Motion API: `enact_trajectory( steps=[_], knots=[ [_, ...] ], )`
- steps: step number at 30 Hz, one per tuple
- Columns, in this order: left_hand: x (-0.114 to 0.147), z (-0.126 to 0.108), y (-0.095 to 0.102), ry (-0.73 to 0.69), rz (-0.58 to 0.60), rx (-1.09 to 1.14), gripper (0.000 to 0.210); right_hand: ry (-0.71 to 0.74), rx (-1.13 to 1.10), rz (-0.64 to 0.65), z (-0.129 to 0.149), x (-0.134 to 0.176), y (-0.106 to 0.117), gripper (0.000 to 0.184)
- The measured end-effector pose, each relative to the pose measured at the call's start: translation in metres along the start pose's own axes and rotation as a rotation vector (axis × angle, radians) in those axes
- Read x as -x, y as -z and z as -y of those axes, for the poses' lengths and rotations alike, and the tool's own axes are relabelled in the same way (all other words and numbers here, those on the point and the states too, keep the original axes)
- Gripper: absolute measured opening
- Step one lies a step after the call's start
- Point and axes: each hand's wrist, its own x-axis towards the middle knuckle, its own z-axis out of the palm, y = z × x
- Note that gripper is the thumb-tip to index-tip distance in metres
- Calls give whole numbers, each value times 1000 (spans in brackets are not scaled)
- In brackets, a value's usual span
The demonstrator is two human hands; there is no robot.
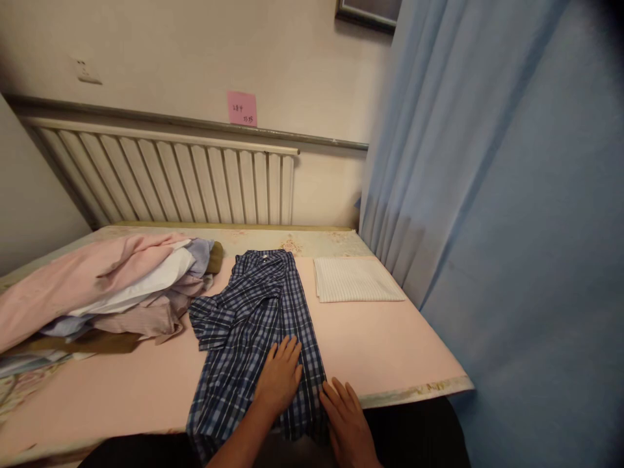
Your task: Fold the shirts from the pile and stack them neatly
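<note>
A blue plaid shirt [253,325] lies lengthwise before me, its collar at the far end and its lower end at the near edge of the bed. It looks folded along its length, with one sleeve laid out bent toward the left. My left hand [280,376] rests flat on the lower part of the shirt, fingers stretched out. At the shirt's right edge, near the bottom, my right hand [347,416] touches the cloth with fingers extended. Whether its thumb is under the cloth is hidden.
A pile of clothes [112,279] covers the left side of the pink sheet [375,344]. On the right lies a folded striped cloth [358,279]. A blue curtain [468,195] hangs along the right side. Behind the bed are a radiator [195,179] and a pink note [242,108].
</note>
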Motion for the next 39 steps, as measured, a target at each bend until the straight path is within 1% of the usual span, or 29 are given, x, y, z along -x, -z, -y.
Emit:
enact_trajectory(
  steps=[11, 16, 22, 28, 34, 39],
  knots=[
    [-1, -2, 5, 10, 24, -4, 51, 1, -7, -26, -1, -2, 0, 74],
    [0, -3, 6, 5, 12, -9, 50, -2, 4, -4, -3, 1, -3, 76],
    [0, -1, 3, -4, -3, -2, 50, 3, -11, 2, -3, 0, -3, 77],
    [0, 0, 2, -4, 5, 4, 51, 2, -3, -16, -1, -2, -1, 77],
    [1, 0, 3, 0, -9, 13, 51, 14, -15, -58, -2, -2, -2, 79],
    [0, 1, 0, 1, -2, 6, 51, 18, 15, -62, -2, -3, -3, 77]
  ],
)
